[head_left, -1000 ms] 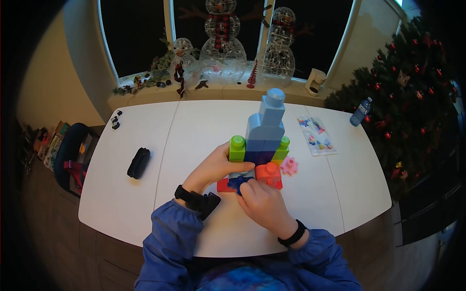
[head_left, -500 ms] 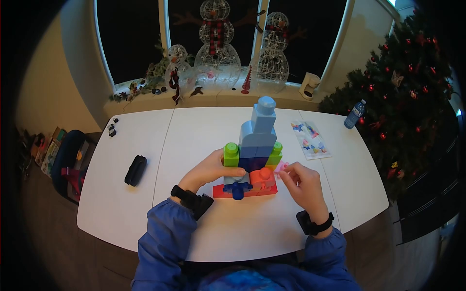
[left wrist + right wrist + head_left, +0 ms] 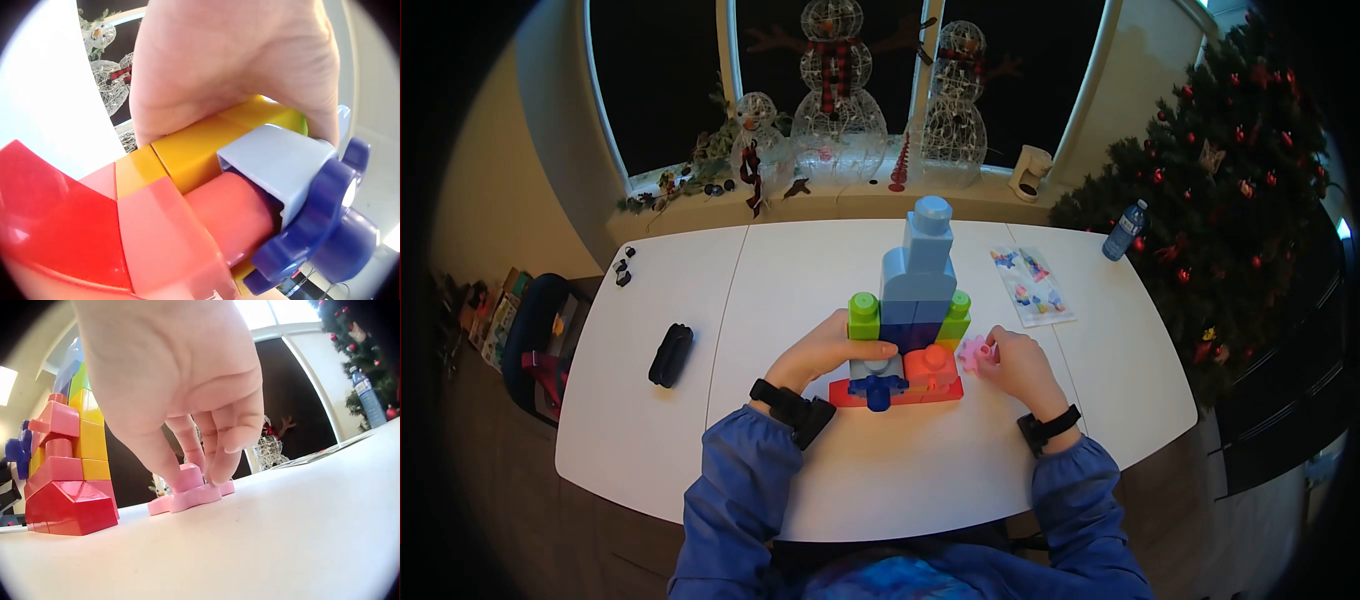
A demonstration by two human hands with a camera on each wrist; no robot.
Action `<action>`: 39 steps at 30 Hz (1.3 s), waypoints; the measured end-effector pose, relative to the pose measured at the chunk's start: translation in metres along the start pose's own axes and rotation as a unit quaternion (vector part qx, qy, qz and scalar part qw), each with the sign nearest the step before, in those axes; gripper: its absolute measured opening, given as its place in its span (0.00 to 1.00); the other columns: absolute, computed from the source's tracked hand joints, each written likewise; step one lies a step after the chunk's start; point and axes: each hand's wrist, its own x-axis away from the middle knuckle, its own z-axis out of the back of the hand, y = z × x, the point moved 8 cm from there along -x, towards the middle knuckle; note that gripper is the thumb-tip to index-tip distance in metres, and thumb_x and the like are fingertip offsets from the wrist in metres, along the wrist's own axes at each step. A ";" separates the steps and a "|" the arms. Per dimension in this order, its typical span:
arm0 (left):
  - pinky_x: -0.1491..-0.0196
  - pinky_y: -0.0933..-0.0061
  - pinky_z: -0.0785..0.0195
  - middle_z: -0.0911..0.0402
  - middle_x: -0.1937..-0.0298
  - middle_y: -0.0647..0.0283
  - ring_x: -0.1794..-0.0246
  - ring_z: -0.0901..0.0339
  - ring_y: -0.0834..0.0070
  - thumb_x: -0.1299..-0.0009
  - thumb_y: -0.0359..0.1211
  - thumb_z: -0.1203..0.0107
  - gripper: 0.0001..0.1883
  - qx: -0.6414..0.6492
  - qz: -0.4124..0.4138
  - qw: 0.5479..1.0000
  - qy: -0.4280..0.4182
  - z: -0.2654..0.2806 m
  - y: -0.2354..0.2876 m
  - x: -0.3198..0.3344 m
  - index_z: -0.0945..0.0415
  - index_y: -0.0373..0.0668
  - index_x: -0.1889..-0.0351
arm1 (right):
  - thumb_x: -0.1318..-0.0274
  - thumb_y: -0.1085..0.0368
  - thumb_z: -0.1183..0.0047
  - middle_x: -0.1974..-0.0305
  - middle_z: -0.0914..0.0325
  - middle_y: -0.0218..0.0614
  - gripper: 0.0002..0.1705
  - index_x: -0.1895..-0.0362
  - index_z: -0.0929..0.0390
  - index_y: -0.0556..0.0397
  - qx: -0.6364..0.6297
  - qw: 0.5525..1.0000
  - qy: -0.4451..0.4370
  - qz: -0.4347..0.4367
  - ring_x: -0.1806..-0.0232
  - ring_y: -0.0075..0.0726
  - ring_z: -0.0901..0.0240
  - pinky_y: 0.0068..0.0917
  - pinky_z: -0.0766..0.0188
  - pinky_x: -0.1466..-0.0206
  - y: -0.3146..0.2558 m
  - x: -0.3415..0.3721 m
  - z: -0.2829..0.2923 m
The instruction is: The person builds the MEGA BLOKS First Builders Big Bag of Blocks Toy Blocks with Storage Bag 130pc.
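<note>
A block tower (image 3: 920, 280) stands upright in front of me, with red blocks at its base, light blue blocks on top and green blocks at its sides. My left hand (image 3: 820, 348) grips its left side, thumb across the front above a grey block (image 3: 275, 153). On the front of that block sits a dark blue gear (image 3: 312, 231) with a knob. To the tower's right, my right hand (image 3: 1022, 365) pinches the knob of a pink gear (image 3: 194, 495) between thumb and fingers. The pink gear lies flat on the table, apart from the tower.
The white table (image 3: 880, 480) carries a picture sheet (image 3: 1034, 288) at the back right and a water bottle (image 3: 1125, 230) near its right edge. A black case (image 3: 670, 355) and several small dark pieces (image 3: 622, 270) lie on the left. Wire snowmen (image 3: 835, 110) stand behind, on the windowsill.
My right hand has left the dark blue gear on the tower's front, moved right and taken hold of the pink gear. The left hand has kept its grip on the tower.
</note>
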 end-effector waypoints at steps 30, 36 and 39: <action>0.42 0.71 0.29 0.14 0.47 0.64 0.48 0.21 0.76 0.33 0.34 0.27 0.26 0.019 0.002 1.000 -0.015 -0.001 0.000 -0.001 0.19 0.36 0.39 | 0.55 0.73 0.37 0.73 0.27 0.37 0.13 0.69 0.31 0.52 0.014 0.958 0.167 0.231 0.74 0.43 0.23 0.37 0.26 0.74 -0.147 0.071 0.036; 0.41 0.70 0.30 0.15 0.46 0.63 0.47 0.21 0.75 0.34 0.35 0.28 0.27 0.010 0.004 1.000 -0.008 0.001 0.002 -0.003 0.20 0.35 0.38 | 0.56 0.73 0.37 0.73 0.27 0.37 0.14 0.70 0.31 0.51 0.017 0.949 0.166 0.266 0.74 0.43 0.23 0.38 0.26 0.73 -0.147 0.065 0.038; 0.40 0.70 0.30 0.15 0.46 0.63 0.47 0.21 0.74 0.34 0.35 0.28 0.27 0.010 0.008 1.000 -0.014 0.000 0.001 -0.004 0.20 0.35 0.38 | 0.57 0.73 0.37 0.73 0.28 0.37 0.14 0.70 0.31 0.51 0.019 0.951 0.157 0.266 0.75 0.43 0.24 0.38 0.26 0.73 -0.145 0.061 0.036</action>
